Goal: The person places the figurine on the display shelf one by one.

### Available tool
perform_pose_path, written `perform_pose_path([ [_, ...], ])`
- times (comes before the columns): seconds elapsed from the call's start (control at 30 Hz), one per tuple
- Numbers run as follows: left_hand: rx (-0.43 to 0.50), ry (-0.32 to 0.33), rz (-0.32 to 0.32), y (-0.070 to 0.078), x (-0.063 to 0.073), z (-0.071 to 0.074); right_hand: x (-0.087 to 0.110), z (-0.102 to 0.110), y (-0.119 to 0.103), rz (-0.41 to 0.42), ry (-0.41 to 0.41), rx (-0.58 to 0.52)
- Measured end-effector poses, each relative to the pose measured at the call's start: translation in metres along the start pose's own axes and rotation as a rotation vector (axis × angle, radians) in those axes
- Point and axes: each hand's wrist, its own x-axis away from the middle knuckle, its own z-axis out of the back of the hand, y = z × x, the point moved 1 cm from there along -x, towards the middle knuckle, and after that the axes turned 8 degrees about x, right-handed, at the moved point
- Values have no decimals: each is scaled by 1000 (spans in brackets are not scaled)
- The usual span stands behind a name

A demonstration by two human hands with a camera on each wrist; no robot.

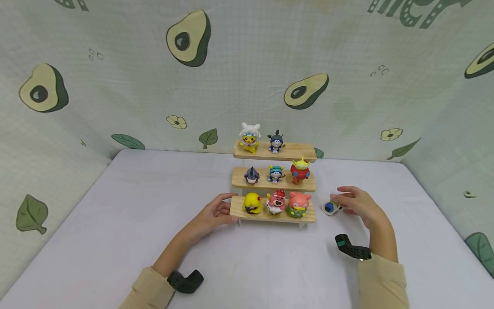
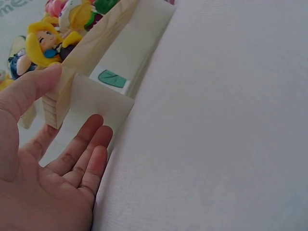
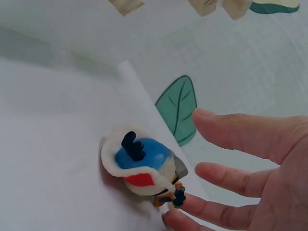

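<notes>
A three-tier wooden display stand [image 1: 220,150] would be misplaced here, so its lowest board [image 1: 275,218] marks it, with white supports beneath. My left hand [image 1: 216,214] holds the left end of that board, thumb [image 2: 41,82] at one edge and index finger at the other; its remaining fingers are loosely extended. On the table right of the stand, a small figurine [image 3: 144,161] with a blue top, white rim and red patch lies tipped over. Close beside it is my right hand [image 1: 356,205], fingers spread and relaxed, the lower fingertips right at the figurine.
On the lowest board stand a yellow-haired figurine [image 1: 252,203], a pink one [image 1: 276,201] and a coral-pink one [image 1: 299,204]. Three more occupy the middle board [image 1: 260,184]. The top board [image 1: 301,151] bears a white-hatted yellow figurine [image 1: 250,138] and a grey-hatted one [image 1: 275,142]. Patterned cloth hangs behind.
</notes>
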Motion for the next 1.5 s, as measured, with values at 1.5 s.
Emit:
perform_pose_path([
  [1.5,-8,4,-3,0,-1,1,28,-8,-25,143,-96,56],
])
